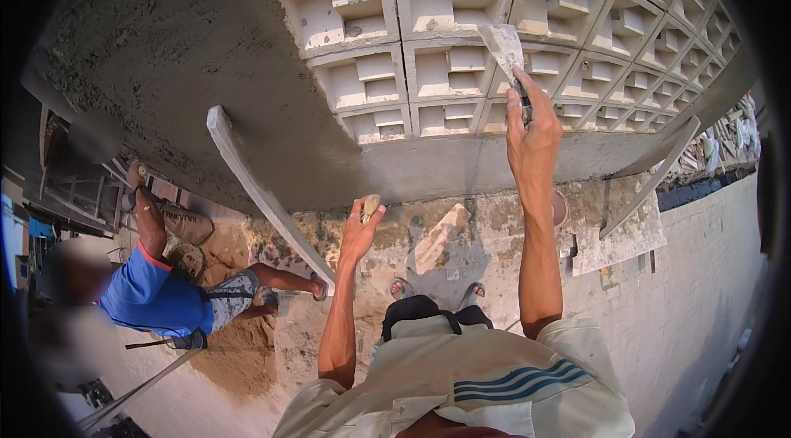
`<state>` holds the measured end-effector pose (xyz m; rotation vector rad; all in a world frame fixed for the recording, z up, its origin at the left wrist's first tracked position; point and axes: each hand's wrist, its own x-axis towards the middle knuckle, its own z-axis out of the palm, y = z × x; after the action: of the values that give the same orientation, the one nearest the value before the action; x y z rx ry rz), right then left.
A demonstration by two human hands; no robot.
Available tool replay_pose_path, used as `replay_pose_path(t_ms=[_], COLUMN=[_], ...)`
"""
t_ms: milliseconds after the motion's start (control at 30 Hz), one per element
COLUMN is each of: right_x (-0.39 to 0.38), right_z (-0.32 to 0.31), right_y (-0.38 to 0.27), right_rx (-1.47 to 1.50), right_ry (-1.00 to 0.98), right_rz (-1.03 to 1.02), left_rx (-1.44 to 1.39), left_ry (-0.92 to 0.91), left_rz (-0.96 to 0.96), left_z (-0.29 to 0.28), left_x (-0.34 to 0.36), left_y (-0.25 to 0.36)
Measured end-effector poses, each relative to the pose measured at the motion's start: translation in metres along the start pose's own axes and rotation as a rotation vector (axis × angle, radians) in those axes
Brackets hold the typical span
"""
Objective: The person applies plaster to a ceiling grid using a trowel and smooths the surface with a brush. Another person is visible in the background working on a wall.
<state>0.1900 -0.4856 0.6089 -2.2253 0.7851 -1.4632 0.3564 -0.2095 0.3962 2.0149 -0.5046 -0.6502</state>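
My right hand (531, 121) grips a pale, stained putty knife (503, 51), raised with its blade over the white breeze blocks (445, 75). My left hand (359, 236) is closed round a small tan sponge-like piece (371, 206), low in front of the grey plastered band below the blocks. Wet-looking dark render (165, 42) covers the wall to the upper left of the blocks, and a lighter band (428, 166) runs beneath them.
A co-worker in a blue shirt (152, 290) is at the left, one arm raised to the wall, beside sand (231, 364). Long battens (255, 174) lean at left and right (638, 191). A light board piece (441, 236) lies near my feet; rubble (725, 141) shows at far right.
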Motion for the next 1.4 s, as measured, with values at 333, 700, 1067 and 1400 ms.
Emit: replay_pose_path(t_ms=[333, 700, 1067, 1400], right_x=[0.063, 0.071, 0.063, 0.103], right_z=[0.055, 0.061, 0.068, 0.067], right_y=[-0.023, -0.024, -0.006, -0.015], right_rx=[-0.113, -0.183, -0.164, -0.218], right_ry=[0.071, 0.077, 0.103, 0.053], right_rz=[-0.04, -0.042, -0.069, -0.03], left_rx=[0.048, -0.133, -0.009, -0.076], left_ry=[-0.292, 0.033, -0.12, -0.106], left_rz=[-0.511, -0.604, -0.567, -0.515], left_z=[0.028, -0.016, 0.027, 0.028], left_x=[-0.103, -0.077, -0.083, -0.099], left_y=[-0.277, -0.34, -0.292, -0.336])
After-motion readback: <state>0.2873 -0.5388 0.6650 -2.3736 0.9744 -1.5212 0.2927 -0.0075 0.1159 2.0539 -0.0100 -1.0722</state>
